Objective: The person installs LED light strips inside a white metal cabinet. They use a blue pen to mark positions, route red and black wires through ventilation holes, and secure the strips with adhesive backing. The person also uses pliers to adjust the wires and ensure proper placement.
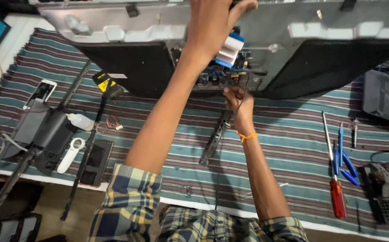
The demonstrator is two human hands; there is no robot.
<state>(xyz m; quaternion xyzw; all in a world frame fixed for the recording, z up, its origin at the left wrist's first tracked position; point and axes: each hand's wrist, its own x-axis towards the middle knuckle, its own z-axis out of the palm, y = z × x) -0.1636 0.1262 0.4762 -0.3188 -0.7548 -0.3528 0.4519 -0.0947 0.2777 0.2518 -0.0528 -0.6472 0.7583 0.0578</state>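
Circuit board (221, 74) sits in the opened back of the television (293, 40) propped over the striped worktop (284, 134). My left hand (212, 27) grips the set's upper edge; my right hand (238, 99) pinches a thin black cable (244, 87) just below the board.

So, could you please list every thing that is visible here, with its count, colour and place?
Flat panel chassis: one, grey and black, across the top.
Circuit board: one, blue, under the panel's middle.
Ribbon cable: one, white with blue ends, beside the left hand.
Striped cloth: one, teal and maroon, covering the bench.
Screwdriver: one, red handle, right side.
Pliers: one, blue handles, right side.
Phone: one, white, far left.
Small bottle: one, white, left.
Black strip: one, centre.
Left hand: raised on the panel, fingers curled over it.
Right hand: fingers pinching a thin black wire below the board.
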